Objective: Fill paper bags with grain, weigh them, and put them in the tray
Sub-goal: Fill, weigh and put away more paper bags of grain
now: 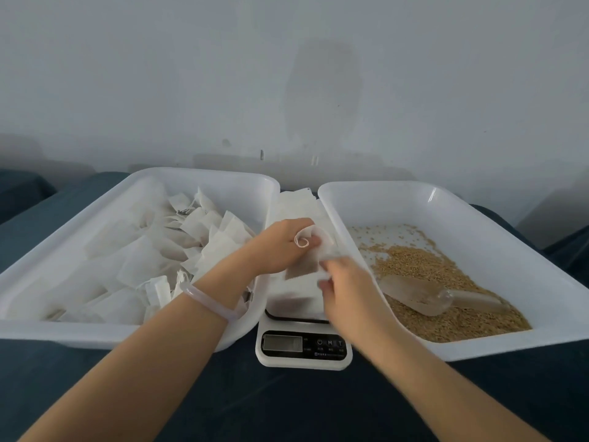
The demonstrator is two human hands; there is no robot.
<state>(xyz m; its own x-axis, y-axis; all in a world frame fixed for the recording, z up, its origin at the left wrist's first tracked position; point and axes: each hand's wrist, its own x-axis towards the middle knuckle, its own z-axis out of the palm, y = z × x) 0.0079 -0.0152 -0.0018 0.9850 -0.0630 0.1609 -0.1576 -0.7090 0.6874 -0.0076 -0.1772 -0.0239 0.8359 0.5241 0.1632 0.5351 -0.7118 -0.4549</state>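
My left hand (283,245) grips the gathered top of a small white paper bag (307,261) with grain showing through its lower part, held above the white scale (302,349). My right hand (345,287) is blurred just right of the bag, its fingers at the bag's lower edge; whether it holds the bag is unclear. The left white tray (41,275) holds several paper bags (204,237). The right white tray (497,346) holds brown grain (424,269) with a clear plastic scoop (424,296) lying in it.
A stack of flat white bags (296,205) lies between the two trays, behind the scale. Everything stands on a dark blue cloth (287,406). A pale wall rises close behind the trays.
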